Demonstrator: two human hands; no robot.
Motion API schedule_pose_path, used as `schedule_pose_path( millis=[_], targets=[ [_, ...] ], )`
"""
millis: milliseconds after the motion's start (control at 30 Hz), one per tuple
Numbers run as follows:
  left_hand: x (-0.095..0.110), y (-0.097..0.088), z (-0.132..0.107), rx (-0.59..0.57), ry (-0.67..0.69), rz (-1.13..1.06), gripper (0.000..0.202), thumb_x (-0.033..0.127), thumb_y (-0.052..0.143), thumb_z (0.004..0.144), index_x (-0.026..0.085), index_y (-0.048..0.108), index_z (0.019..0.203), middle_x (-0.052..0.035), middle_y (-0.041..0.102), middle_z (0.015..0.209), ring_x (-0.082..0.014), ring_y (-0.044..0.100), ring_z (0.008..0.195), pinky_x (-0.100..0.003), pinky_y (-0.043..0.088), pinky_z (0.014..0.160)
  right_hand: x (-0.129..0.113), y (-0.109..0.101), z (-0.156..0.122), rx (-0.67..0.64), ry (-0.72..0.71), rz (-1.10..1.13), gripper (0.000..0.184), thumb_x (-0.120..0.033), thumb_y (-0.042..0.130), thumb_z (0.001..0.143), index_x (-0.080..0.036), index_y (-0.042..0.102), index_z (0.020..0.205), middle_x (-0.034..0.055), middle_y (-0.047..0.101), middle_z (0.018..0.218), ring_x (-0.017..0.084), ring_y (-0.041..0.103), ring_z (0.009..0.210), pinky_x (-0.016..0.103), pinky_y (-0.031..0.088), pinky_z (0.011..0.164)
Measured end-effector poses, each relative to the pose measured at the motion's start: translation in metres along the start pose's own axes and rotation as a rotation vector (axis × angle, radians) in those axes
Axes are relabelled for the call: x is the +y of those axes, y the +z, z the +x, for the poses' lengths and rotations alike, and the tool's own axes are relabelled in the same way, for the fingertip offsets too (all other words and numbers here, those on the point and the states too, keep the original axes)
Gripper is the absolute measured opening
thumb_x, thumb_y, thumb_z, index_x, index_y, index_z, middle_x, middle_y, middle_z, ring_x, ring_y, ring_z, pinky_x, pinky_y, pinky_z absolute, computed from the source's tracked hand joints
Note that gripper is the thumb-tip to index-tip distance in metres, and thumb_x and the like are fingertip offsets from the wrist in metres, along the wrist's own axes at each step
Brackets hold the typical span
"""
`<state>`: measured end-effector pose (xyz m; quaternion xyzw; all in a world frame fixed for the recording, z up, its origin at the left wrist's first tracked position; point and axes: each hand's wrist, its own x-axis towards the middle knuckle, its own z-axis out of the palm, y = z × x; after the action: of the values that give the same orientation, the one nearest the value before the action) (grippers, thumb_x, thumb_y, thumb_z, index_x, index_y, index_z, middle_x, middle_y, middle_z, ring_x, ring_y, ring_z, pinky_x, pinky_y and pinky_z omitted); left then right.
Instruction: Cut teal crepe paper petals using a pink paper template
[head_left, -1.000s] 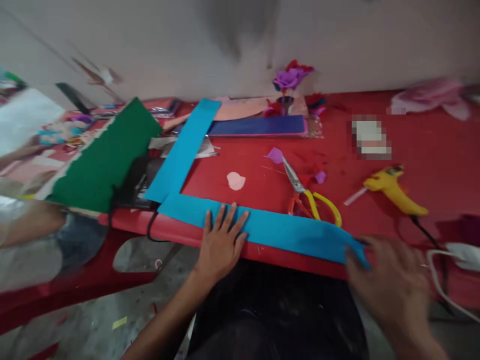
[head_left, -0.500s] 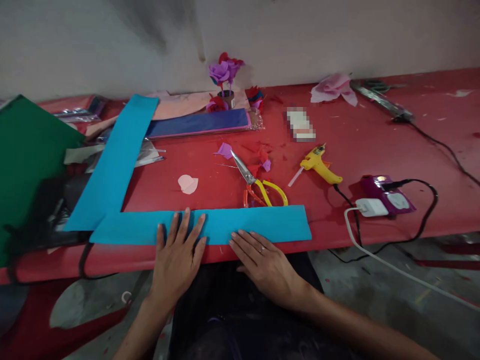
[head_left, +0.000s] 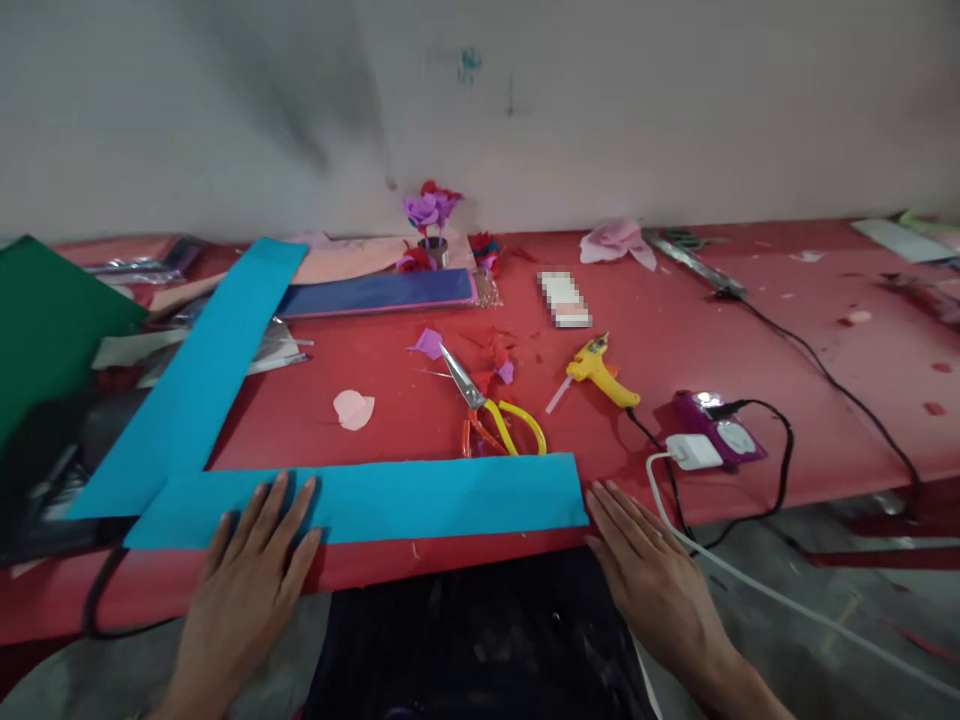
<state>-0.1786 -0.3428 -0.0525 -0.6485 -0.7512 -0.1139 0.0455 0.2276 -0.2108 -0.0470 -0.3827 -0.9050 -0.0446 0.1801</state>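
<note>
Two outstretched hands, two blue lengths meeting in a corner.
The left grip (head_left: pixel 251 570) is spread flat, fingertips on the near blue strip (head_left: pixel 442 495); the right grip (head_left: pixel 649 570) is unfolded, its straight fingers just beside that strip's right end, contact hard to tell. The second blue strip (head_left: pixel 206 370) slants away beyond the left grip; whether the two are joined cannot be told. One pink petal (head_left: pixel 352 409) lies ahead of the left grip; one pair of scissors (head_left: pixel 478 402) and one glue gun (head_left: pixel 606 378) lie ahead of the right, one purple socket block (head_left: pixel 739 440) to its right. Between both grips, a red border of desk (head_left: pixel 480 550) parts the near strip's straight edge from the desk's rim.
</note>
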Motion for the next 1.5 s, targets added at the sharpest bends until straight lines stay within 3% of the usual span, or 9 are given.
schedule_pose_path(
  millis=[167,233,367,467,567,733,1000,1300,1500],
  targets=[
    [-0.001,0.01,0.001,0.128,0.004,0.096,0.062,0.032,0.034,0.095,0.032,0.014,0.154,-0.0082,0.035,0.155,-0.0305,0.027,0.144,-0.061,0.023,0.113,-0.018,-0.013,0.033,0.287,0.041,0.154,0.021,-0.017,0.055,0.093,-0.019,0.061,0.113,0.009,0.07,0.098,0.023,0.067,0.089,0.039,0.052,0.083],
    [0.008,0.012,0.009,0.163,0.028,0.113,0.064,0.032,0.036,0.095,0.03,0.014,0.154,-0.0086,0.038,0.153,-0.0292,0.029,0.144,-0.058,0.024,0.114,-0.033,-0.01,0.067,0.22,0.06,0.261,0.018,-0.017,0.051,0.094,-0.019,0.061,0.109,0.0091,0.069,0.099,0.023,0.066,0.089,0.039,0.053,0.082],
    [0.046,0.01,0.034,0.171,0.149,0.135,0.065,0.032,0.041,0.096,0.024,0.015,0.154,-0.0062,0.048,0.147,-0.0254,0.034,0.142,-0.048,0.029,0.114,-0.049,0.008,0.135,-0.148,0.196,0.3,0.017,-0.016,0.053,0.089,-0.016,0.062,0.104,0.0158,0.066,0.104,0.033,0.065,0.093,0.046,0.052,0.081],
    [0.08,0.011,0.049,0.109,0.278,0.129,0.063,0.037,0.043,0.096,0.024,0.021,0.153,-0.0046,0.038,0.154,-0.0255,0.031,0.143,-0.045,0.029,0.114,-0.045,0.025,0.158,-0.274,0.269,0.372,0.03,-0.013,0.062,0.081,-0.014,0.059,0.11,0.0191,0.065,0.108,0.034,0.066,0.092,0.043,0.05,0.078],
    [0.099,0.017,0.056,0.058,0.398,0.11,0.063,0.048,0.041,0.095,0.029,0.022,0.152,-0.0035,0.034,0.156,-0.0254,0.033,0.142,-0.047,0.029,0.114,-0.035,0.036,0.161,-0.268,0.291,0.462,0.03,-0.011,0.063,0.077,-0.016,0.057,0.106,0.0131,0.068,0.095,0.028,0.068,0.083,0.034,0.049,0.07],
    [0.1,0.025,0.056,0.035,0.44,0.091,0.063,0.052,0.04,0.095,0.032,0.022,0.151,-0.0034,0.035,0.155,-0.0239,0.034,0.141,-0.048,0.027,0.115,-0.021,0.044,0.16,-0.144,0.377,0.675,0.04,-0.015,0.06,0.075,-0.019,0.049,0.113,0.0014,0.066,0.083,0.019,0.066,0.072,0.027,0.049,0.064],
    [0.102,0.024,0.056,0.049,0.425,0.107,0.061,0.05,0.041,0.095,0.035,0.021,0.151,-0.0014,0.035,0.156,-0.0217,0.036,0.14,-0.045,0.028,0.114,0.005,0.03,0.175,0.204,0.464,0.876,0.053,-0.033,0.061,0.078,-0.017,0.047,0.126,0.0071,0.062,0.099,0.019,0.063,0.081,0.034,0.053,0.075],
    [0.102,0.025,0.056,0.039,0.432,0.13,0.059,0.047,0.042,0.096,0.035,0.023,0.15,-0.0015,0.034,0.156,-0.0224,0.036,0.14,-0.046,0.031,0.113,-0.015,0.029,0.146,0.057,0.49,0.938,0.046,-0.025,0.061,0.078,-0.02,0.06,0.124,0.0056,0.073,0.103,0.022,0.07,0.088,0.033,0.055,0.08],
    [0.098,0.03,0.057,0.044,0.448,0.136,0.059,0.048,0.042,0.095,0.035,0.024,0.15,-0.0011,0.034,0.155,-0.0236,0.036,0.141,-0.046,0.033,0.112,-0.007,0.026,0.116,0.111,0.614,0.717,0.046,-0.032,0.049,0.089,-0.012,0.057,0.13,0.0136,0.07,0.105,0.026,0.069,0.089,0.039,0.054,0.08]
  ],
)
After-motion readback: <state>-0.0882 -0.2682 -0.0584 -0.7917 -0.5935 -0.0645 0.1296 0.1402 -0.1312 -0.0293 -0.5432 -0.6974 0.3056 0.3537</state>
